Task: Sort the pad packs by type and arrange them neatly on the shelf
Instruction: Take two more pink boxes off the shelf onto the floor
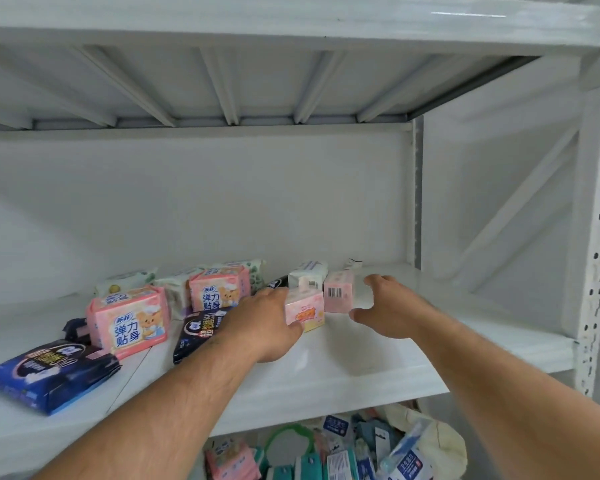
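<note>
On the white shelf [343, 372] my left hand [267, 323] grips a small pale pink pack [307, 311] from its left side. Just behind it stands a second small pink pack [338, 295] with a barcode facing me. My right hand [387, 308] hovers open to the right of these two, fingers spread, touching neither. Two larger pink packs with a bear print [129, 323] [219, 292] sit further left. A dark blue pack [52, 374] lies at the front left, and another dark pack [196, 336] lies partly under my left forearm.
White and green packs [125, 282] [307, 276] line the back of the shelf against the wall. The right post [596, 271] and a diagonal brace close off the right end. A lower level holds a heap of mixed packs [336, 452].
</note>
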A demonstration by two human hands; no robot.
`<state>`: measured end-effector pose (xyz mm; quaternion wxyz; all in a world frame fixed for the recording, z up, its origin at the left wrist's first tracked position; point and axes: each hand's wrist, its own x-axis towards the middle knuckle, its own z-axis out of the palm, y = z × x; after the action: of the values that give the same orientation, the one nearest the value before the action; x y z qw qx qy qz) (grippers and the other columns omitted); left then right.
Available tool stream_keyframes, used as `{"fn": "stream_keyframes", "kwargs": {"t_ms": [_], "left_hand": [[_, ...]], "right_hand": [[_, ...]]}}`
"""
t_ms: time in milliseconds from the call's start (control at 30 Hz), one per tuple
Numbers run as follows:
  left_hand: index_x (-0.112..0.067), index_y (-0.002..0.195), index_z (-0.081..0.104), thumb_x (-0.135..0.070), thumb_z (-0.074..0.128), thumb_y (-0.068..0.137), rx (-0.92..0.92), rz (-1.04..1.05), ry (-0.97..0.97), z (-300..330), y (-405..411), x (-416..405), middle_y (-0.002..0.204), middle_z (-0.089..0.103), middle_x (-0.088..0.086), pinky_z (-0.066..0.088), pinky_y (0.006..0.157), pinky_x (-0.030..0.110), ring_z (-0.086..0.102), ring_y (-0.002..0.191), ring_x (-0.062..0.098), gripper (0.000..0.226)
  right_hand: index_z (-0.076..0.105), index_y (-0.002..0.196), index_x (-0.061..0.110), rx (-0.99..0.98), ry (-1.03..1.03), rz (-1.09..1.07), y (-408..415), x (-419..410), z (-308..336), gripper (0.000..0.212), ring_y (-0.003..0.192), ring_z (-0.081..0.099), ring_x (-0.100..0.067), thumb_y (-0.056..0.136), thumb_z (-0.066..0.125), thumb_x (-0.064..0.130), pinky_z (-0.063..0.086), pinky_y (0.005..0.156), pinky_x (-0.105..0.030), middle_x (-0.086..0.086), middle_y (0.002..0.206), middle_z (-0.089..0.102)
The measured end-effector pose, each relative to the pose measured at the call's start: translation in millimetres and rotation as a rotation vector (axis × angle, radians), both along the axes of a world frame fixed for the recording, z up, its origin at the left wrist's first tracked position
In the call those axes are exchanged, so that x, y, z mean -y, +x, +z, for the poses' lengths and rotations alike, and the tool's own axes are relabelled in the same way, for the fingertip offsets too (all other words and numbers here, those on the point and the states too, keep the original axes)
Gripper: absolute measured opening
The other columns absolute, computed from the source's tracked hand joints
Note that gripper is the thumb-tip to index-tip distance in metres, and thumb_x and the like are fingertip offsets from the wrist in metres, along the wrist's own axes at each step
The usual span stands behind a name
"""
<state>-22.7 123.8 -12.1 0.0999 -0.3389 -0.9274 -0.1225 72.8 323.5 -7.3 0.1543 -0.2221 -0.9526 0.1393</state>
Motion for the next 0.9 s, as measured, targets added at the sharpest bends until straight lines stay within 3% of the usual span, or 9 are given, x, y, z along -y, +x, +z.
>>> {"fn": "stream_keyframes", "kwargs": {"t_ms": [133, 367, 467, 533, 633, 767, 900], "left_hand": [[-0.028, 0.141, 0.039, -0.056, 0.054, 0.087, 0.010, -0.028, -0.011, 2, -34, -14, 0.135, 0.051, -0.004, 0.047, 0.098, 0.042, 0.050, 0.121, 0.022, 0.063], [-0.032, 0.140, 0.040, -0.059, 0.061, 0.080, 0.115, -0.024, 0.002, 6, -71, -29, 0.133, 0.056, -0.010, 0.050, 0.093, 0.034, 0.056, 0.116, 0.018, 0.069], [-0.032, 0.136, 0.045, -0.056, 0.068, 0.076, 0.217, -0.018, 0.081, 3, -80, -29, 0.123, 0.061, -0.013, 0.052, 0.088, 0.032, 0.060, 0.104, 0.013, 0.069], [-0.032, 0.138, 0.044, -0.058, 0.072, 0.070, 0.262, -0.010, 0.120, 2, -84, -27, 0.122, 0.060, -0.015, 0.052, 0.088, 0.031, 0.060, 0.102, 0.011, 0.077], [-0.032, 0.142, 0.042, -0.058, 0.077, 0.063, 0.338, -0.025, 0.145, 2, -88, -21, 0.124, 0.059, -0.017, 0.052, 0.093, 0.032, 0.061, 0.104, 0.009, 0.090], [-0.030, 0.141, 0.044, -0.048, 0.083, 0.067, 0.376, -0.050, 0.126, 4, -82, -12, 0.120, 0.061, -0.016, 0.050, 0.097, 0.030, 0.062, 0.104, 0.008, 0.086], [-0.028, 0.140, 0.048, -0.045, 0.082, 0.073, 0.391, -0.059, 0.052, 10, -69, -4, 0.123, 0.062, -0.017, 0.048, 0.101, 0.029, 0.062, 0.108, 0.006, 0.078]], "right_hand": [[0.041, 0.148, 0.020, -0.042, -0.154, -0.011, -35, -14, 5, 0.077, 0.129, 0.050, -0.025, 0.083, 0.075, 0.046, 0.043, 0.095, -0.029, 0.002, 0.140, 0.045], [0.026, 0.157, 0.022, -0.054, -0.308, 0.008, -97, -50, -1, 0.095, 0.140, 0.041, -0.021, 0.080, 0.078, 0.041, 0.038, 0.104, -0.030, 0.002, 0.159, 0.034], [0.024, 0.158, 0.021, -0.029, -0.362, 0.035, -115, -62, -3, 0.100, 0.128, 0.048, -0.017, 0.077, 0.081, 0.035, 0.036, 0.094, -0.026, 0.001, 0.156, 0.037], [0.024, 0.157, 0.023, 0.031, -0.377, 0.059, -121, -68, -3, 0.100, 0.122, 0.050, -0.015, 0.075, 0.081, 0.031, 0.038, 0.096, -0.026, 0.000, 0.154, 0.040], [0.030, 0.155, 0.025, 0.084, -0.277, 0.075, -125, -73, -4, 0.101, 0.132, 0.048, -0.019, 0.069, 0.082, 0.035, 0.043, 0.105, -0.032, 0.002, 0.153, 0.041], [0.043, 0.146, 0.027, 0.140, -0.115, 0.093, -111, -68, -1, 0.096, 0.114, 0.055, -0.019, 0.062, 0.079, 0.055, 0.051, 0.096, -0.035, 0.004, 0.133, 0.045], [0.048, 0.141, 0.026, 0.222, 0.061, 0.120, -78, -57, 10, 0.093, 0.107, 0.052, -0.019, 0.066, 0.067, 0.078, 0.048, 0.092, -0.035, 0.007, 0.120, 0.044]]}}
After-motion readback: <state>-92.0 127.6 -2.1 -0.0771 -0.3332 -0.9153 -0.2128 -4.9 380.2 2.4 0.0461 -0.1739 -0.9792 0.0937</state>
